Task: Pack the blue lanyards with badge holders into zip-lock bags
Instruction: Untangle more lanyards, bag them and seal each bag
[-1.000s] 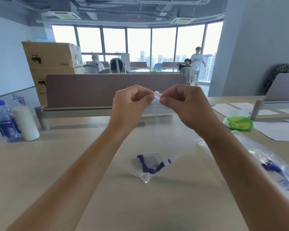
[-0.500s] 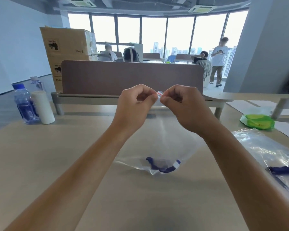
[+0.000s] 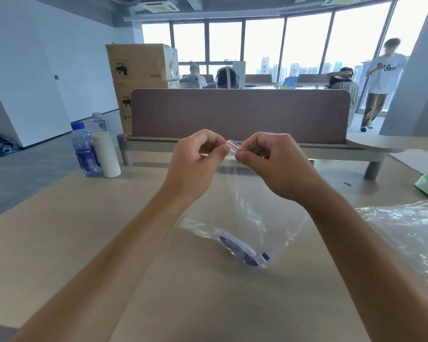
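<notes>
Both hands up: my left hand [image 3: 195, 160] and right hand [image 3: 272, 161] pinch red seal strip of zip-lock bag [image 3: 252, 208]. Bag hangs slanting, bottom corner on table [image 3: 72, 243]. Blue lanyard [image 3: 235, 246] inside, long axis running down-right. Open office, windows behind. Badge holder hard to make out.

Open-plan office: desk dividers [image 3: 240, 114], windows [image 3: 262, 43]

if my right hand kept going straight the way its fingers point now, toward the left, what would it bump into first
The left hand. The right hand pinches the zip-lock bag at its red-striped top edge, fingers aimed at the left hand's fingertips just across it, though depth is hard to judge.
</notes>
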`<act>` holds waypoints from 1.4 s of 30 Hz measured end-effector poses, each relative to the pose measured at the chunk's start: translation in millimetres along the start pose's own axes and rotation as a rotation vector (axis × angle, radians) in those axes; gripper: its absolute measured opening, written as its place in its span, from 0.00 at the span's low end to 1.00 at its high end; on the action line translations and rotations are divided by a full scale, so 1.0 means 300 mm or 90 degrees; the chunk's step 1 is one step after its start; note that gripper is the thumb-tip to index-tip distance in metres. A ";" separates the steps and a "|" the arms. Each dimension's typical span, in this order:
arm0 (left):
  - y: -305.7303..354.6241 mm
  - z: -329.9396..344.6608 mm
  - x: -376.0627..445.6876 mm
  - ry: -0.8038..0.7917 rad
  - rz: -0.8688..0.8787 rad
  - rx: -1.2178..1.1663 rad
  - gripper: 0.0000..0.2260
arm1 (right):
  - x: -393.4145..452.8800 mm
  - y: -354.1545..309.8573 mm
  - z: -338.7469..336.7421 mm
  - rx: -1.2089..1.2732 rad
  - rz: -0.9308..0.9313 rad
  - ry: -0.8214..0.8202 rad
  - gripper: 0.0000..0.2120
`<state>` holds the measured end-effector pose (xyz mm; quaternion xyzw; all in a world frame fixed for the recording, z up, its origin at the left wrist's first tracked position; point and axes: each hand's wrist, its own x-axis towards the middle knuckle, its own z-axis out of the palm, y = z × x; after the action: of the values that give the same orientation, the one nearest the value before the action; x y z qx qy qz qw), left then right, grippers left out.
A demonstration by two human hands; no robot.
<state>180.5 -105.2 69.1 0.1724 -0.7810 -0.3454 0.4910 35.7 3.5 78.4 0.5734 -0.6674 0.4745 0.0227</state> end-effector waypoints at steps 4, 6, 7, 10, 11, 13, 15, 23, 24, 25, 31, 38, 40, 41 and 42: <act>-0.025 -0.003 0.006 -0.004 -0.007 0.018 0.03 | 0.021 0.015 0.029 0.002 0.000 -0.001 0.05; -0.043 -0.002 0.012 -0.010 0.001 0.036 0.04 | 0.026 0.023 0.042 0.006 0.009 -0.005 0.05; -0.052 -0.002 0.013 -0.012 0.007 0.040 0.04 | 0.026 0.028 0.048 0.011 0.015 -0.006 0.05; -0.074 0.005 0.014 -0.003 0.016 0.031 0.04 | 0.023 0.050 0.053 0.005 0.033 -0.008 0.04; -0.078 0.010 0.013 0.000 0.015 0.023 0.04 | 0.020 0.056 0.051 -0.002 0.037 -0.008 0.04; -0.083 0.023 0.010 -0.001 0.003 -0.006 0.03 | 0.015 0.066 0.047 -0.012 0.043 -0.004 0.04; -0.088 0.037 0.007 -0.007 -0.009 -0.045 0.02 | 0.009 0.067 0.043 -0.020 0.043 0.001 0.04; -0.076 0.084 0.009 -0.038 0.044 -0.036 0.03 | -0.033 0.069 -0.014 -0.050 0.085 0.020 0.05; -0.072 0.093 0.013 -0.041 0.050 -0.036 0.03 | -0.042 0.071 -0.029 -0.054 0.095 0.028 0.04; -0.065 0.102 0.013 -0.044 0.051 -0.037 0.03 | -0.050 0.069 -0.042 -0.058 0.108 0.038 0.04; 0.012 0.176 0.020 -0.059 0.044 -0.086 0.03 | -0.108 0.059 -0.146 -0.093 0.169 0.107 0.04; 0.096 0.214 0.068 -0.002 0.048 -0.145 0.03 | -0.208 0.058 -0.332 -0.138 0.182 0.158 0.03; 0.121 0.241 0.071 -0.002 0.056 -0.160 0.03 | -0.227 0.060 -0.373 -0.153 0.189 0.176 0.03; 0.132 0.254 0.069 -0.002 0.058 -0.166 0.03 | -0.233 0.063 -0.386 -0.160 0.196 0.185 0.03; 0.141 0.267 0.069 -0.002 0.058 -0.169 0.03 | -0.241 0.068 -0.398 -0.168 0.203 0.195 0.03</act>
<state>103.0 -58.4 90.2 0.0692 -0.7362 -0.4234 0.5234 -17.1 133.8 90.2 0.3746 -0.7941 0.4624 0.1233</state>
